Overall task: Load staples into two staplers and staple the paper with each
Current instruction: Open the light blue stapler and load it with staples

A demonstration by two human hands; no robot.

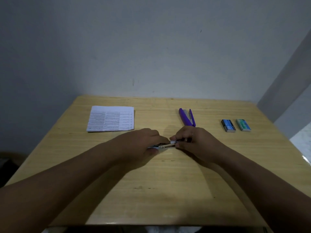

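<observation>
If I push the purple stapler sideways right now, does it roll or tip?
Probably neither. The purple stapler lies long and low on the table, so it should slide. It is hinged open in a narrow V, so the arms may swing or close. It looks plastic, likely light.

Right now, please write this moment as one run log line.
hands: left and right hold stapler | purple stapler: lies open | paper: untouched | staple boxes: on table
</observation>
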